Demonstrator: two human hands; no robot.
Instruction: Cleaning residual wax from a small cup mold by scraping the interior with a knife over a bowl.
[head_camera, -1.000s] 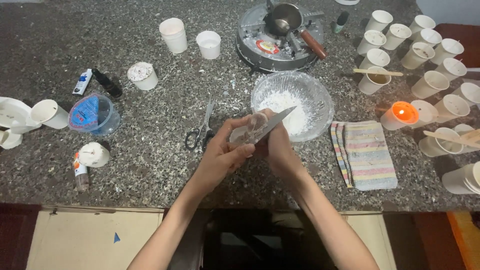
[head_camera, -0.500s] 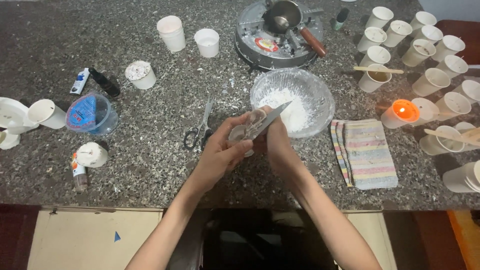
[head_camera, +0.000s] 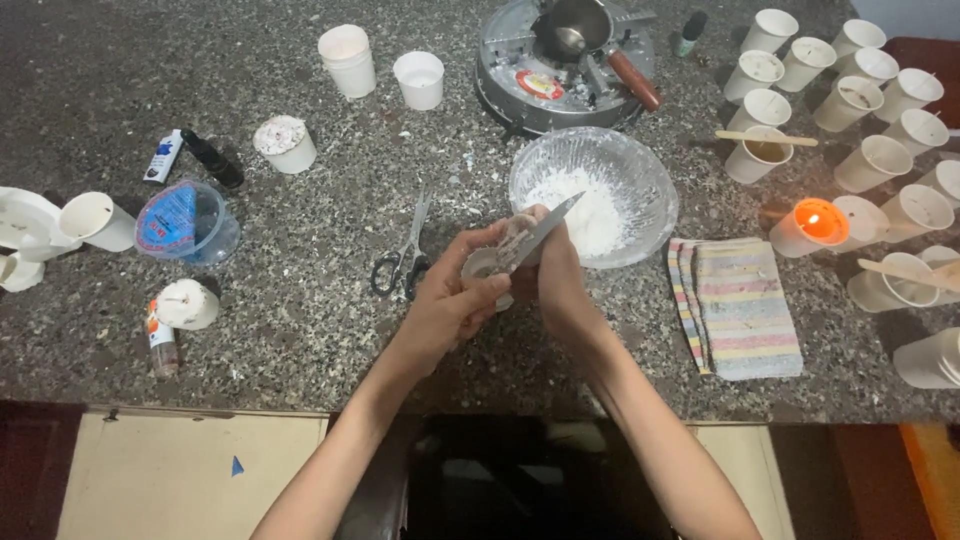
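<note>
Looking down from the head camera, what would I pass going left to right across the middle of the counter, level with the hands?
Tipped white cup → blue-lidded clear tub → scissors → left hand holding a small white cup → right hand with a knife → striped cloth → lit candle.

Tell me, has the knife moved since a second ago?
No. The knife keeps its tip over the near rim of the glass bowl.

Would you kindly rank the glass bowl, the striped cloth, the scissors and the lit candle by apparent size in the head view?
1. Glass bowl and striped cloth: about alike, too close to rank.
2. Scissors.
3. Lit candle.
</note>
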